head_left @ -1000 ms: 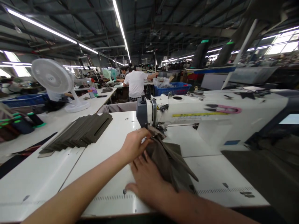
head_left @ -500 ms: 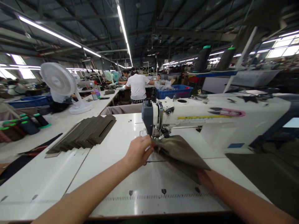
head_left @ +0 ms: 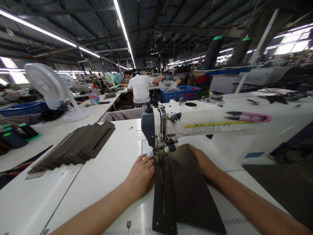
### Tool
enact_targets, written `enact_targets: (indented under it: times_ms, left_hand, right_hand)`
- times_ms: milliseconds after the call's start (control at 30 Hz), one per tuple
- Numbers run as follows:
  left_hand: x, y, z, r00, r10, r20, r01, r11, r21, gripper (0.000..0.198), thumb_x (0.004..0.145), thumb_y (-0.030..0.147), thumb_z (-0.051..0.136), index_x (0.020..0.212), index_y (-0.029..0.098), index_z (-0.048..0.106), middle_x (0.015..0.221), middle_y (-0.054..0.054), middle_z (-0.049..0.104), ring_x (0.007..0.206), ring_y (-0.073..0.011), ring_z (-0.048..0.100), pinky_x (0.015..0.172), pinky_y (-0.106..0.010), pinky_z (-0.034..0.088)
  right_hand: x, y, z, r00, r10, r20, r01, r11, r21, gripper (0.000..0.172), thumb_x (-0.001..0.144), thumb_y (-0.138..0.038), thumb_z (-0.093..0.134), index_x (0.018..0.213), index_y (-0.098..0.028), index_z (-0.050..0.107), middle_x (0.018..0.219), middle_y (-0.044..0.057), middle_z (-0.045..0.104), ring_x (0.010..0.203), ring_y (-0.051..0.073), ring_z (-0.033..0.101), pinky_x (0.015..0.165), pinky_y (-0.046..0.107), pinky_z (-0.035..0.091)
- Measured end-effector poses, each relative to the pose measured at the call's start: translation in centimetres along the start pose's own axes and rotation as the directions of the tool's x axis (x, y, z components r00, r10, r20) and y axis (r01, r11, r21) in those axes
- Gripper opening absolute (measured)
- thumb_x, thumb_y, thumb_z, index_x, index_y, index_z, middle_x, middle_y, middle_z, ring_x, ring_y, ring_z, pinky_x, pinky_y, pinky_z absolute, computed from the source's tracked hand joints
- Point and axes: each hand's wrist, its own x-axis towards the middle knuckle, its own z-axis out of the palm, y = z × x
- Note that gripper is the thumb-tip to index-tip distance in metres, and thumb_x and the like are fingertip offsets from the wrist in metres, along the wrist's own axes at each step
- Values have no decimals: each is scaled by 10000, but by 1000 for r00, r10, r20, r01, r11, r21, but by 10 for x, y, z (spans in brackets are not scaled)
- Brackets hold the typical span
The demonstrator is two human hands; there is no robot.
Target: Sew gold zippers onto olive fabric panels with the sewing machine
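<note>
A dark olive fabric panel [head_left: 193, 186] lies under the presser foot of a white sewing machine [head_left: 210, 117] and extends toward me. A gold-coloured zipper [head_left: 161, 178] runs lengthwise in a strip along the panel's left side. My left hand [head_left: 141, 174] is closed at the panel's left edge, close beside the needle area, fingers bent together and thumb hidden. At the far right edge of the panel is my right hand [head_left: 201, 161]; its fingers disappear behind the cloth, so their grip is hidden.
A fanned stack of olive pieces [head_left: 78, 145] lies left on the white table [head_left: 102, 182]. Pink-handled thread snips [head_left: 254, 116] rest on the machine arm. More dark cloth [head_left: 281, 182] lies at right. Beyond are a white fan [head_left: 46, 81], a blue crate [head_left: 179, 94] and a person in white [head_left: 140, 88].
The panel has swung round from a raised, folded position and now spreads toward me, showing the zipper. My right hand has moved forward to its far right edge; my left hand stays near the needle.
</note>
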Motion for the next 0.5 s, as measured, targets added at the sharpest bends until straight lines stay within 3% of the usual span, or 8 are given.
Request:
enact_targets:
  times_ms: [167, 233, 333, 500]
  left_hand:
    - [1, 1, 0, 1000, -4, 1, 4, 998, 63, 151, 741, 140, 463, 833, 150, 583, 876, -87, 614, 903, -226, 529, 935, -430, 346]
    - [1, 0, 2, 1000, 11, -18, -9, 997, 79, 166, 727, 135, 472, 851, 147, 582, 874, -89, 610, 896, -229, 522, 918, -428, 357]
    - [1, -1, 5, 999, 21, -31, -17, 995, 98, 167, 713, 136, 489, 850, 148, 583, 875, -92, 611, 893, -238, 517, 908, -435, 362]
    - [3, 2, 5, 1000, 1, -17, 1, 993, 116, 181, 728, 93, 481, 864, 152, 584, 882, -90, 615, 904, -233, 518, 924, -424, 355]
  right_hand:
    - [2, -13, -18, 978, 186, -90, -193, 978, -75, 557, 880, -492, 241, 801, -159, 681, 837, 84, 687, 867, 232, 618, 785, 312, 447]
    - [2, -19, -19, 982, 180, -52, -188, 952, -240, 459, 890, -452, 307, 891, -174, 671, 853, 50, 689, 847, 199, 624, 750, 268, 451]
    - [1, -29, -16, 984, 176, 2, -149, 837, -527, 264, 870, -339, 445, 964, -183, 637, 820, 32, 686, 773, 179, 628, 672, 246, 444]
    - [-1, -42, -11, 982, 186, 18, -123, 717, -686, 158, 855, -216, 470, 830, -159, 615, 730, 82, 664, 703, 242, 620, 596, 302, 395]
